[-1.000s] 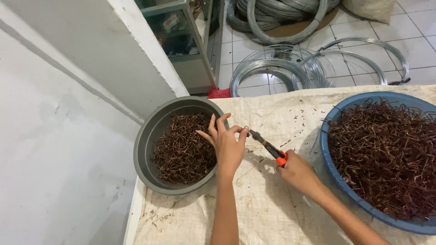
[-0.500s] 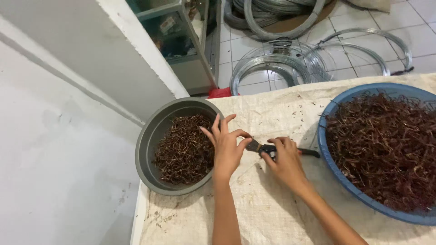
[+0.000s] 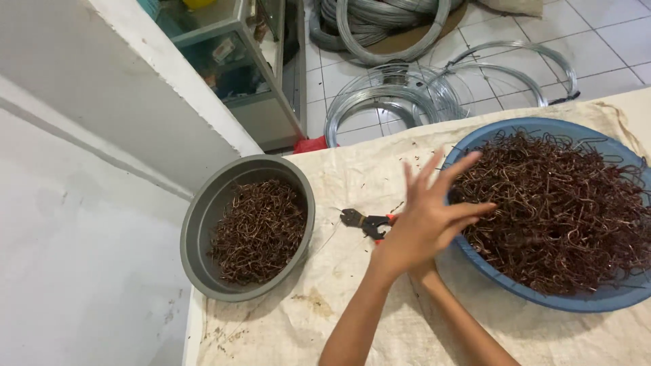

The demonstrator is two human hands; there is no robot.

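Fingers spread, empty, the left hand [image 3: 424,227] hovered over the blue basin [image 3: 475,139] of rusty wire hooks [image 3: 563,210] — right hand hidden beneath, grip unclear — cutters [image 3: 366,222] lay on the table, sharp tangled ends likely pricking fingers.

I see my left hand [image 3: 424,220] has left the rim of the grey basin [image 3: 203,224] and now spreads open beside the blue basin [image 3: 475,139]; my right hand has let go of the cutters [image 3: 366,222], which now lie alone on the cloth [image 3: 352,176]; that hand is hidden behind the left.
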